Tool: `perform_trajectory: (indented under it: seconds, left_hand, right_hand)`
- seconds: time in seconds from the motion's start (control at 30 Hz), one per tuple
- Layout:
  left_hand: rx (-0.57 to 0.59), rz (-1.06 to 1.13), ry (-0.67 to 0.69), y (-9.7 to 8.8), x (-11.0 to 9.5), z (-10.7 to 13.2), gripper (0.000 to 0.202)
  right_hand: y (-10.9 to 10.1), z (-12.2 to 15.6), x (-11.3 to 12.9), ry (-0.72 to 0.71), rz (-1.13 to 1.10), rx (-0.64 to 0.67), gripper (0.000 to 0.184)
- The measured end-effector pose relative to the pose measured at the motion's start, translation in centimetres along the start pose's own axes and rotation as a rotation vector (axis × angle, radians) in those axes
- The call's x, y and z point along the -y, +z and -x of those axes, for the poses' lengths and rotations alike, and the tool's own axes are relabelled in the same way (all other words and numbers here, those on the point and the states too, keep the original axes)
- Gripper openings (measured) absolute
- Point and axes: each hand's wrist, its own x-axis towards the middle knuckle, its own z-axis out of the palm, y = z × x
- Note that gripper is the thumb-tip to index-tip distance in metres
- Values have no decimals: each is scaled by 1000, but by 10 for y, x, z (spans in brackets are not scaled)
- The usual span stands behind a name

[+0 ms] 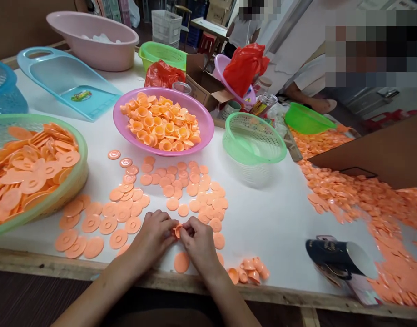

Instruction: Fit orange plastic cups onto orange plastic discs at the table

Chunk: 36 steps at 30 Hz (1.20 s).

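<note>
A white worktop (263, 236) carries a pink basin (208, 122) heaped with orange cups (161, 120) and a green basket (83, 168) of flat orange discs (34, 168). Loose discs (171, 190) lie just ahead of the 2 hands. The left hand (152, 238) and right hand (200, 247) close together, pinching 1 small orange cup (177, 231), apparently, though fingers partly hide it.

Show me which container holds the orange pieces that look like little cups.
The pink plastic bowl: its orange pieces are cupped and heaped, whereas the pale green basket at the left holds flat orange discs.
</note>
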Motion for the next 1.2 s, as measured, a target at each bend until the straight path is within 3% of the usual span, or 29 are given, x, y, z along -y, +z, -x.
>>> perform_trajectory:
  seconds: [0.1, 0.2, 0.4, 0.63, 0.77, 0.87, 1.0, 1.07, 1.13, 1.2]
  left_hand:
    - [32, 189, -181, -7, -9, -5, 18]
    - [25, 201, -317, -5, -18, -11, 11]
    - [10, 185, -271, 6, -18, -9, 22]
    - [-12, 147, -250, 9, -15, 0, 20]
    - [-82, 140, -265, 9, -15, 0, 21]
    - [-237, 206, -243, -21, -26, -30, 25]
    - [-599, 215, -103, -103, -66, -100, 23]
    - [-711, 261, -13, -138, -82, -121, 33]
    - [-653, 217, 65, -155, -83, -119, 33]
    - [-445, 79, 95, -151, -68, -91, 21]
  right_hand:
    - [-1, 0, 1, 10, -11, 30, 15]
    - [-1, 0, 2, 37, -40, 49, 16]
    - [0, 2, 0, 70, -57, 91, 16]
    - [5, 3, -1, 59, -171, 74, 12]
    - [-12, 3, 5, 134, -298, 178, 10]
    - [-45, 7, 0, 161, -315, 129, 22]
    - [-107, 20, -29, 141, -50, -204, 33]
    - [-137, 28, -52, 151, 115, -328, 35]
    - [-160, 37, -75, 174, 262, -386, 37]
    - [-171, 45, -95, 228, 319, -343, 37]
